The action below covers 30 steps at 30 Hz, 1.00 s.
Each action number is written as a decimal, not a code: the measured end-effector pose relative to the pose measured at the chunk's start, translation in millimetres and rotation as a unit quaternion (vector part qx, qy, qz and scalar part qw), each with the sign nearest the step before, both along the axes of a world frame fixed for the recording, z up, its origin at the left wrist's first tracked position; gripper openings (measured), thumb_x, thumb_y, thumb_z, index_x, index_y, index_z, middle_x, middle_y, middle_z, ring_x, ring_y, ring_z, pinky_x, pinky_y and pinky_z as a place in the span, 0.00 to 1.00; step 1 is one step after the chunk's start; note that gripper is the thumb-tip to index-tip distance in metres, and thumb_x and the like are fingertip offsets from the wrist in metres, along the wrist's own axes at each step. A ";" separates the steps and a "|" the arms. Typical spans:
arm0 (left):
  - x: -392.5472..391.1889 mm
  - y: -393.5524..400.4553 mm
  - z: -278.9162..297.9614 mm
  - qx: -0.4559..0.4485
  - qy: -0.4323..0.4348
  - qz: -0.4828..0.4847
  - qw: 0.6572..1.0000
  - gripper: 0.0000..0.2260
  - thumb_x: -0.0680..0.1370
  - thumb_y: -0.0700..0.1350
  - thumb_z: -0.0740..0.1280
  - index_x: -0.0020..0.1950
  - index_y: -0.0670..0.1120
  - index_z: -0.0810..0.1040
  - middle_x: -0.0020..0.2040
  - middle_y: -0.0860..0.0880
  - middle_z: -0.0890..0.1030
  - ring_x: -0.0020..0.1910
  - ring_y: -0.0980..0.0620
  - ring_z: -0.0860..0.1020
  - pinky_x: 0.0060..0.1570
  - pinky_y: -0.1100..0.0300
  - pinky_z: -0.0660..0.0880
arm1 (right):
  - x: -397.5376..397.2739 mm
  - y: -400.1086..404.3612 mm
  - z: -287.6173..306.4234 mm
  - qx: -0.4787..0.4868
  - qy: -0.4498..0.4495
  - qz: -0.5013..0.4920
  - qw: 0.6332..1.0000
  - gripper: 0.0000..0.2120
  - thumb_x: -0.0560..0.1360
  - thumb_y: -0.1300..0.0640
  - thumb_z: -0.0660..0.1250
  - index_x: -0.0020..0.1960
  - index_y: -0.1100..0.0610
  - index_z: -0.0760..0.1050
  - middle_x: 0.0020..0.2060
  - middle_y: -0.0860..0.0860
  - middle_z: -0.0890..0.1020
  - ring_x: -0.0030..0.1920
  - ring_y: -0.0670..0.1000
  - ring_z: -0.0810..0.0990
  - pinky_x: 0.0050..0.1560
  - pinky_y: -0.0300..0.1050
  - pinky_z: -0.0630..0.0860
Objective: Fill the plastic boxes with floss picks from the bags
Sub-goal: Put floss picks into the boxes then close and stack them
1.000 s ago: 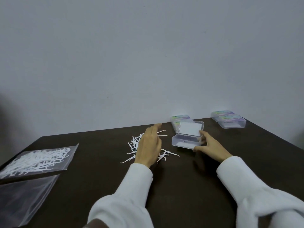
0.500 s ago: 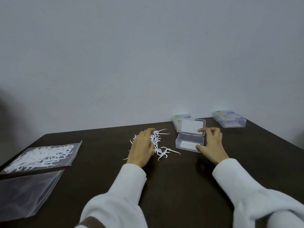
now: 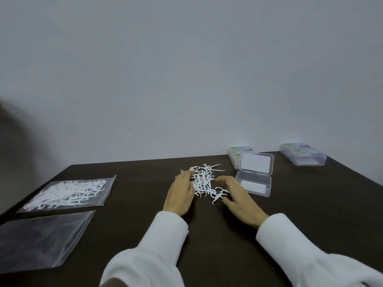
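Head view
White heap: a loose pile of floss picks [image 3: 202,180] lies on the dark table [image 3: 207,235], just right of the frame's centre.
Left hand: my left hand [image 3: 181,193] sits against the left side of the pile, fingers gently bent, their tips touching the picks; I grasp nothing with it.
Right hand: my right hand [image 3: 240,196] lies against the pile's right side, fingers relaxed and lightly curved, thumb near a few stray picks at the lower right of the heap; nothing is held.
Open box: a clear plastic box [image 3: 253,184] stands just right of my right hand, its lid [image 3: 256,163] tilted up behind it. Whether any picks are inside, I cannot tell.
Closed boxes: one set [image 3: 235,152] shows behind the open lid, another set [image 3: 302,154] sits at the right of the frame near the table's far edge.
Full bag: a clear bag of floss picks [image 3: 68,192] lies flat at centre left.
Flat bag: a second clear bag [image 3: 41,239] lies at lower left, just below the full one; it looks empty.
Sleeves: white sleeves [image 3: 157,245] cover both my forearms.
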<state>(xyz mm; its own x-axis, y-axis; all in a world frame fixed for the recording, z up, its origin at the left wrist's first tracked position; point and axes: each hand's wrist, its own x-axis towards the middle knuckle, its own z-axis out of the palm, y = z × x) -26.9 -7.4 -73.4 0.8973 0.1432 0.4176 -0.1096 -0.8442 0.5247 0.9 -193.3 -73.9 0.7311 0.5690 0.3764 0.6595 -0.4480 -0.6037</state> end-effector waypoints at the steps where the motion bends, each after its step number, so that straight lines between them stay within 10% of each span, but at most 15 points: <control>1: 0.6 2.7 -0.4 -0.030 0.007 -0.006 1.000 0.17 0.81 0.38 0.54 0.70 0.46 0.67 0.69 0.49 0.70 0.68 0.53 0.67 0.65 0.63 0.62 | 3.3 3.7 -0.3 -0.014 0.015 0.001 1.000 0.22 0.76 0.67 0.59 0.69 0.58 0.62 0.66 0.50 0.66 0.65 0.42 0.64 0.60 0.20 0.53; 13: 24.6 26.2 7.7 -0.319 0.042 -0.030 0.946 0.19 0.80 0.34 0.56 0.70 0.46 0.67 0.69 0.51 0.69 0.65 0.58 0.66 0.60 0.67 0.61 | 55.6 57.3 -1.1 -0.008 0.055 -0.046 0.997 0.24 0.80 0.55 0.57 0.74 0.57 0.56 0.75 0.51 0.53 0.75 0.51 0.53 0.73 0.47 0.53; 20: 42.3 35.2 5.3 -0.283 0.050 -0.009 0.958 0.18 0.82 0.43 0.56 0.73 0.46 0.64 0.73 0.49 0.66 0.70 0.54 0.65 0.62 0.66 0.60 | 89.7 80.2 -6.7 -0.153 0.056 -0.150 0.975 0.27 0.81 0.44 0.46 0.76 0.55 0.49 0.76 0.56 0.50 0.76 0.55 0.43 0.73 0.55 0.40; 30: 46.9 30.6 -0.4 -0.102 0.143 -0.036 0.984 0.19 0.83 0.45 0.52 0.75 0.48 0.60 0.76 0.49 0.60 0.75 0.52 0.56 0.75 0.53 0.46 | 74.7 73.0 2.6 -0.085 0.040 0.000 0.996 0.16 0.80 0.57 0.56 0.67 0.56 0.70 0.67 0.51 0.71 0.67 0.49 0.68 0.66 0.41 0.63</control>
